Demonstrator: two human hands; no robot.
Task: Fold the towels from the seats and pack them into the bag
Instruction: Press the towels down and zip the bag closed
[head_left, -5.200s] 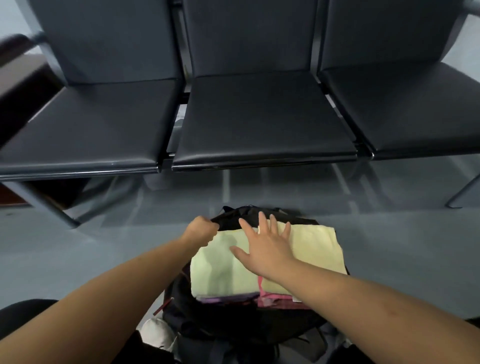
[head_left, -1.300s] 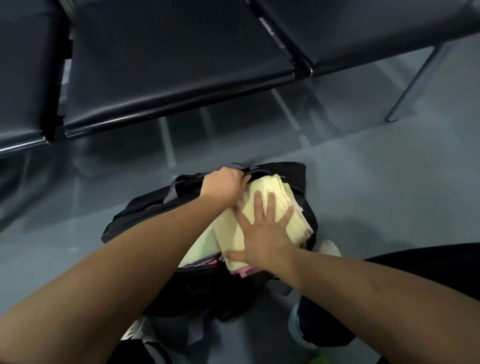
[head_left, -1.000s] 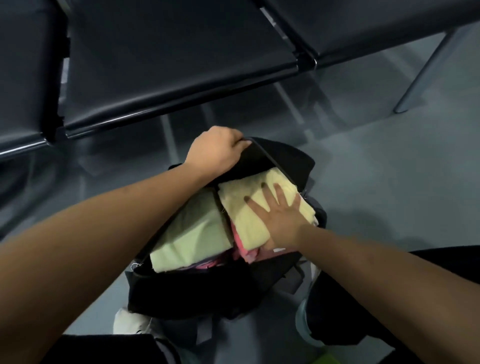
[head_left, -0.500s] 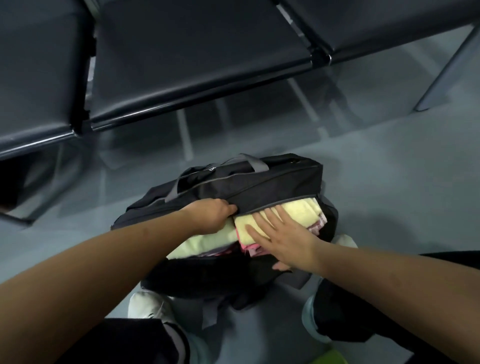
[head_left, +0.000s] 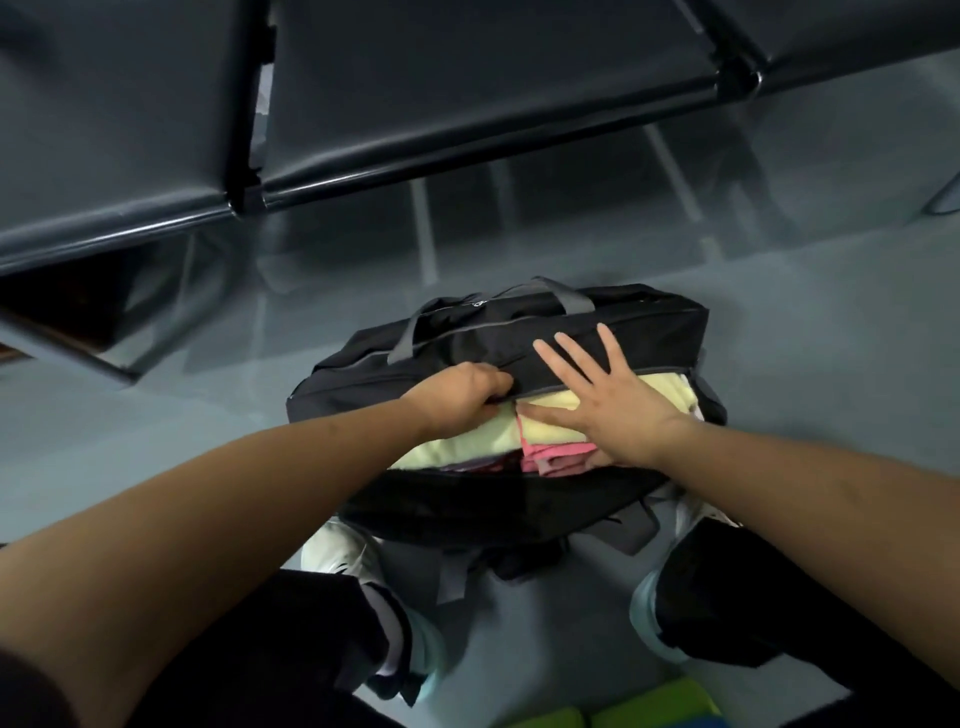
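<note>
Two piles of folded towels (head_left: 465, 448), yellow over pink, bulge from the black bag (head_left: 493, 506) on the floor (head_left: 810, 374) before the seats (head_left: 467, 104) | long axis runs across me, beneath both palms, right nearer | left hand (head_left: 460, 397) clenches the flap (head_left: 654, 330) edge | right hand (head_left: 615, 402) lies flat, fingers (head_left: 607, 344) spread, pressing flap onto towels | I judge zipping next

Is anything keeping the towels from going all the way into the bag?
Nothing foreign. The towels sit in the bag but bulge from its near opening. The left hand grips the flap edge over them, and the right hand presses flat on flap and towels.
</note>
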